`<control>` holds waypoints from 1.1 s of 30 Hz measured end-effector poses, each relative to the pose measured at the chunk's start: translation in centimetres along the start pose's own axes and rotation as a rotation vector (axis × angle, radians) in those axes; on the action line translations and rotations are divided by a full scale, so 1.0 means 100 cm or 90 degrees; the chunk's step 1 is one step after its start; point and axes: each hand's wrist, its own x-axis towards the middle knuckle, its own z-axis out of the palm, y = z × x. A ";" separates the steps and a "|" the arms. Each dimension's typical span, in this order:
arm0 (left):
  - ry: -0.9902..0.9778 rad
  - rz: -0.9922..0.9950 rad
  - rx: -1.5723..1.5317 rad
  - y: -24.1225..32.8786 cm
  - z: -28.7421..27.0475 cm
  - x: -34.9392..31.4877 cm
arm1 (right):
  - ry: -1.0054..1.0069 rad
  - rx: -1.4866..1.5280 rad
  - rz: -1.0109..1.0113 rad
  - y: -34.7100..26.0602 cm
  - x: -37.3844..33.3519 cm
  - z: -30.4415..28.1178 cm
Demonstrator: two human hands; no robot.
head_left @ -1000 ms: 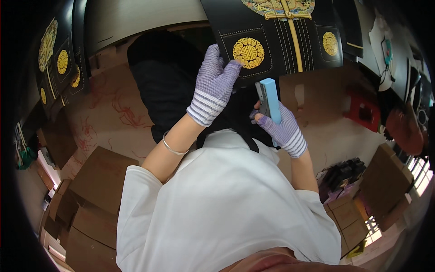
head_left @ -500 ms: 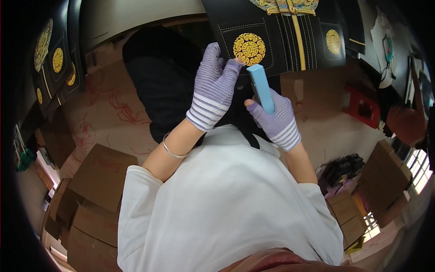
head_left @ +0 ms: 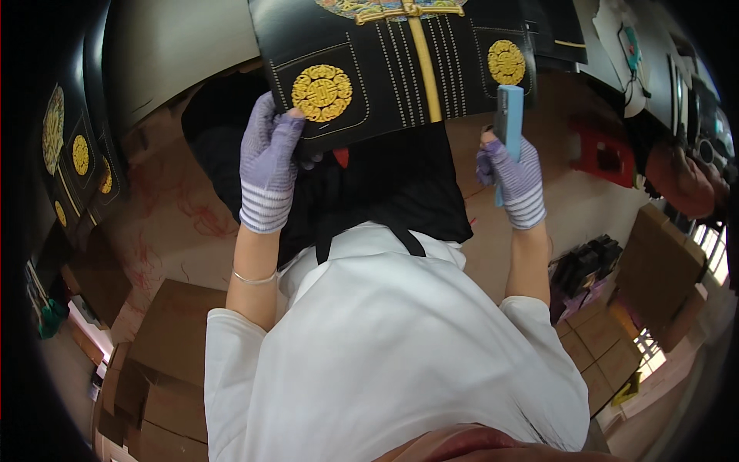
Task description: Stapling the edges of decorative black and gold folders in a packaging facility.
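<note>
Oblong light-blue stapler [head_left: 511, 119], clasped in the right hand [head_left: 523, 173], shifts to the right corner of glossy black board [head_left: 392, 73], left hand [head_left: 266, 162] pinching opposite.

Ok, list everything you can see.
Decorated panel: one, black and gold, top centre
Stapler-like tool: one, light blue, upper right
Other panels: several, black and gold, left and upper right
Tabletop: count unclear, grey, top edge
Plastic piece: one, red, right
Cardboard boxes: several, brown, lower left and right
Strands: many, red, left
Shirt: one, white, lower centre
Bangle: one, silver, left of centre
Left hand: one, gloved purple and white, on decorated panel
Right hand: one, gloved likewise, holding tool
</note>
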 end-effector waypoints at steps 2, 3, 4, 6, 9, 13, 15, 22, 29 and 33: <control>-0.035 0.129 -0.140 -0.008 0.012 -0.004 | 0.035 -0.012 0.036 0.003 -0.003 0.011; -0.135 0.179 -0.159 -0.025 0.007 -0.003 | 0.045 0.000 0.042 0.002 -0.005 0.022; -0.243 0.226 -0.182 -0.031 0.011 0.001 | 0.046 0.003 0.042 0.003 -0.006 0.029; -0.256 0.261 -0.240 -0.051 0.048 -0.003 | 0.000 0.013 0.030 0.008 -0.009 0.038; -0.127 -0.074 -0.049 -0.064 0.042 0.007 | -0.081 -0.103 -0.058 0.016 -0.023 0.022; -0.071 -0.060 -0.023 -0.016 0.007 0.015 | 0.038 0.050 -0.148 0.030 -0.030 -0.041; -0.033 0.021 -0.036 0.011 -0.017 0.026 | 0.061 0.215 -0.163 0.037 -0.026 -0.079; -0.106 0.087 -0.528 -0.008 -0.070 0.035 | 0.024 0.362 -0.124 0.025 -0.007 -0.069; -0.029 -0.055 -0.067 -0.058 0.047 -0.004 | -0.070 0.099 -0.059 0.023 -0.015 0.016; 0.037 -0.008 -0.057 -0.040 0.046 0.007 | -0.164 -0.336 -0.027 -0.019 -0.033 0.019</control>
